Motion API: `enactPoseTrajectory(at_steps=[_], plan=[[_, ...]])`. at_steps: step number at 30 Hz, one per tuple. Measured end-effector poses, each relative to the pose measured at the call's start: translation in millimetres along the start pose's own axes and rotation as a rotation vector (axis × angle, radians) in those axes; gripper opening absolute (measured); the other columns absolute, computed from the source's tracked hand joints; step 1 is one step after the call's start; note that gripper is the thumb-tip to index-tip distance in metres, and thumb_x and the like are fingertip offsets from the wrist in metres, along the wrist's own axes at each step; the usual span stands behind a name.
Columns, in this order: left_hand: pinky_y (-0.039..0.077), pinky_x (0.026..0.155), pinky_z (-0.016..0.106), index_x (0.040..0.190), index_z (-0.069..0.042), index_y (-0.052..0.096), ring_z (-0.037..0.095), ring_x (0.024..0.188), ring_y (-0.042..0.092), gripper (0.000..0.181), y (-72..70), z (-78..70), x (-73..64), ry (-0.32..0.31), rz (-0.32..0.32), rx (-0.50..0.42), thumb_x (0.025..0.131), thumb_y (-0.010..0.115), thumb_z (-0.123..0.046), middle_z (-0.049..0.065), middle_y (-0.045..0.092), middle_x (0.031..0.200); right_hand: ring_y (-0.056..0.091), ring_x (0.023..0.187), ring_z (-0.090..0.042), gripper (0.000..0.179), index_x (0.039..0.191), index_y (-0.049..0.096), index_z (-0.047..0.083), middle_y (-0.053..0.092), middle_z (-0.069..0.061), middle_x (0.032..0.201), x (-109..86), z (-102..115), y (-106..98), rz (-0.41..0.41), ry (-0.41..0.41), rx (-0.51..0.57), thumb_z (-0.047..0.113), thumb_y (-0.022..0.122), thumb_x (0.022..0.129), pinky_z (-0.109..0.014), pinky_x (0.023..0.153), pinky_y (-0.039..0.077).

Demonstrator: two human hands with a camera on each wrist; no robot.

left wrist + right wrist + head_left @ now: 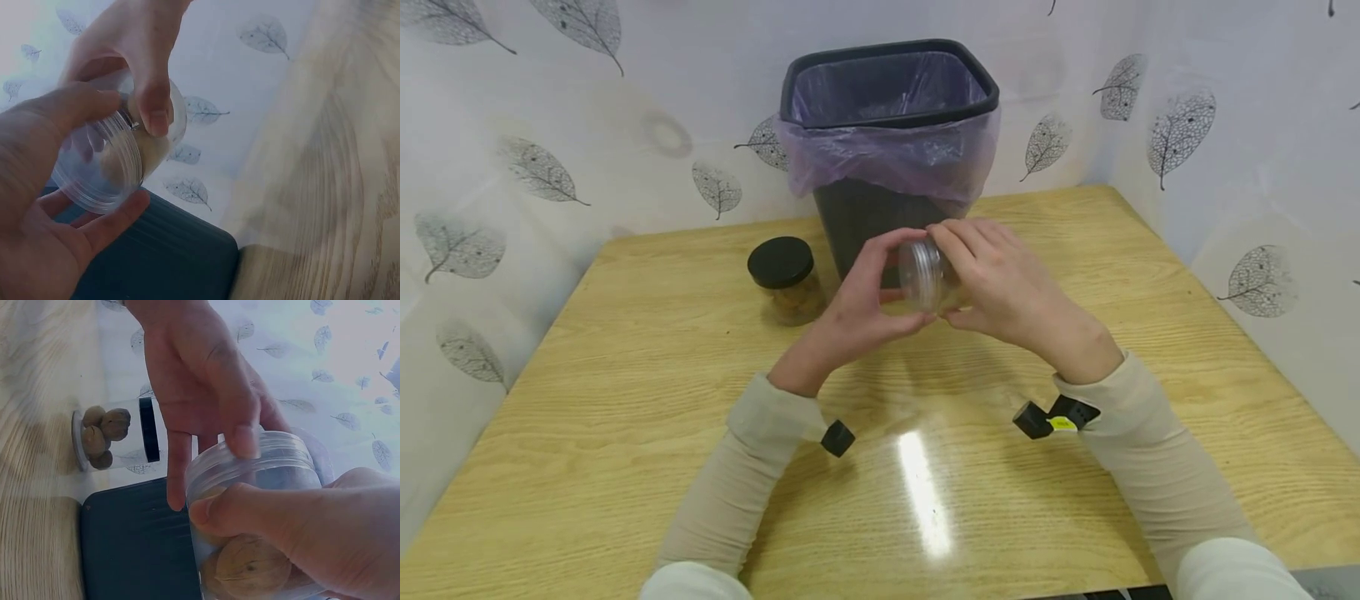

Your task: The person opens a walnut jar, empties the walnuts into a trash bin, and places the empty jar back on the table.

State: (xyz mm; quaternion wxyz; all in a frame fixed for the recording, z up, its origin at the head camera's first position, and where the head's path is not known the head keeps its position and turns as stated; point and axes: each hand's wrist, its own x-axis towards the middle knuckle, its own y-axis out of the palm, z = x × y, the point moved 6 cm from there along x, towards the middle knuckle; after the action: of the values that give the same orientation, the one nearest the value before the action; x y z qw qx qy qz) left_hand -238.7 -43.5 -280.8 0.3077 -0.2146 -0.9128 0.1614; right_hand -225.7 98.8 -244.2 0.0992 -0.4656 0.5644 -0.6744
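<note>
Tipped on its side above the table, a clear plastic jar (922, 277) is held between both hands. Walnuts (253, 565) show through its wall in the right wrist view. My left hand (861, 308) grips the jar's clear ridged end, thumb and fingers on opposite sides. I cannot tell whether that end is a lid or the threaded mouth. Around the body, my right hand (1011, 283) holds the jar, its thumb lying along the side in both wrist views. Part of the body is hidden behind the right fingers.
A dark bin (880, 225) lined with a purple bag (895, 158) stands behind the hands. Left of it, a second jar (134, 434) with a black lid (781, 262) holds several walnuts. The wooden table (625, 400) meets leaf-patterned sheeting (647, 67) behind and at both sides.
</note>
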Motion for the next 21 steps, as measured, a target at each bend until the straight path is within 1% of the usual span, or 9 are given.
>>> enactPoseTrajectory(at_steps=[2, 6, 8, 10, 13, 14, 16, 19, 21], plan=[[0.059, 0.088, 0.038, 0.148, -0.015, 0.034, 0.025, 0.125, 0.052, 0.085, -1.9, 1.8, -0.3, -0.049, -0.018, -0.012, 0.079, 0.082, -0.006, 0.008, 0.039, 0.146, 0.053, 0.122, -0.04, 0.095, 0.137, 0.047, -0.007, 0.057, -0.023, 0.131, 0.3, 0.1, 0.0, 0.003, 0.003, 0.0, 0.022, 0.093, 0.06, -0.05, 0.109, 0.041], [0.058, 0.089, 0.038, 0.147, -0.02, 0.036, 0.023, 0.121, 0.057, 0.078, -4.3, 6.0, -1.9, -0.172, -0.039, -0.047, 0.083, 0.08, -0.014, 0.008, 0.049, 0.139, 0.053, 0.122, -0.04, 0.094, 0.137, 0.048, -0.006, 0.057, -0.022, 0.13, 0.3, 1.2, -0.3, 0.008, 0.0, -0.007, 0.023, 0.093, 0.06, -0.05, 0.109, 0.041], [0.058, 0.091, 0.038, 0.146, -0.019, 0.037, 0.022, 0.121, 0.057, 0.072, -5.0, 7.8, -2.9, -0.231, -0.048, -0.06, 0.086, 0.077, -0.018, 0.009, 0.051, 0.136, 0.053, 0.122, -0.04, 0.094, 0.137, 0.048, -0.006, 0.057, -0.022, 0.13, 0.6, 2.1, 0.1, 0.011, -0.004, -0.01, 0.024, 0.093, 0.06, -0.05, 0.109, 0.041], [0.057, 0.092, 0.037, 0.144, -0.016, 0.039, 0.022, 0.122, 0.055, 0.067, -6.2, 9.0, -3.6, -0.275, -0.065, -0.066, 0.088, 0.075, -0.021, 0.009, 0.051, 0.135, 0.053, 0.122, -0.039, 0.095, 0.137, 0.048, -0.005, 0.058, -0.021, 0.131, 0.9, 2.8, 0.8, 0.016, -0.005, -0.012, 0.026, 0.094, 0.059, -0.05, 0.109, 0.041], [0.056, 0.093, 0.038, 0.143, -0.013, 0.041, 0.021, 0.124, 0.053, 0.064, -7.3, 10.7, -4.3, -0.321, -0.089, -0.079, 0.089, 0.074, -0.023, 0.008, 0.051, 0.136, 0.053, 0.122, -0.039, 0.096, 0.137, 0.048, -0.006, 0.057, -0.021, 0.131, 1.1, 2.4, 2.0, 0.028, 0.006, -0.008, 0.026, 0.094, 0.059, -0.05, 0.109, 0.041], [0.056, 0.094, 0.039, 0.144, -0.012, 0.04, 0.022, 0.125, 0.052, 0.066, -7.1, 10.5, -4.1, -0.32, -0.09, -0.084, 0.089, 0.074, -0.022, 0.009, 0.05, 0.137, 0.053, 0.122, -0.039, 0.096, 0.137, 0.048, -0.006, 0.057, -0.022, 0.132, 1.0, 2.1, 2.0, 0.028, 0.008, -0.006, 0.025, 0.094, 0.059, -0.05, 0.11, 0.041], [0.056, 0.094, 0.038, 0.148, -0.013, 0.036, 0.022, 0.126, 0.052, 0.074, -5.6, 9.4, -3.4, -0.298, -0.077, -0.088, 0.086, 0.077, -0.018, 0.009, 0.048, 0.139, 0.052, 0.123, -0.04, 0.096, 0.137, 0.047, -0.006, 0.056, -0.022, 0.132, 0.9, 1.1, 2.0, 0.035, 0.019, -0.002, 0.025, 0.094, 0.059, -0.05, 0.11, 0.04], [0.057, 0.093, 0.037, 0.151, -0.014, 0.03, 0.024, 0.126, 0.051, 0.087, -2.8, 5.1, -1.3, -0.219, -0.053, -0.056, 0.081, 0.082, -0.014, 0.01, 0.044, 0.141, 0.052, 0.123, -0.04, 0.096, 0.137, 0.047, -0.007, 0.056, -0.023, 0.133, 0.8, 0.1, 0.7, 0.028, 0.024, 0.004, 0.024, 0.094, 0.06, -0.05, 0.11, 0.041], [0.057, 0.092, 0.035, 0.151, -0.014, 0.03, 0.025, 0.126, 0.051, 0.091, -2.1, 2.5, -0.7, -0.166, -0.048, -0.02, 0.078, 0.084, -0.013, 0.01, 0.043, 0.141, 0.052, 0.123, -0.04, 0.095, 0.137, 0.047, -0.007, 0.056, -0.023, 0.132, 0.8, -0.1, -0.1, 0.019, 0.024, 0.006, 0.025, 0.093, 0.06, -0.05, 0.109, 0.041]])
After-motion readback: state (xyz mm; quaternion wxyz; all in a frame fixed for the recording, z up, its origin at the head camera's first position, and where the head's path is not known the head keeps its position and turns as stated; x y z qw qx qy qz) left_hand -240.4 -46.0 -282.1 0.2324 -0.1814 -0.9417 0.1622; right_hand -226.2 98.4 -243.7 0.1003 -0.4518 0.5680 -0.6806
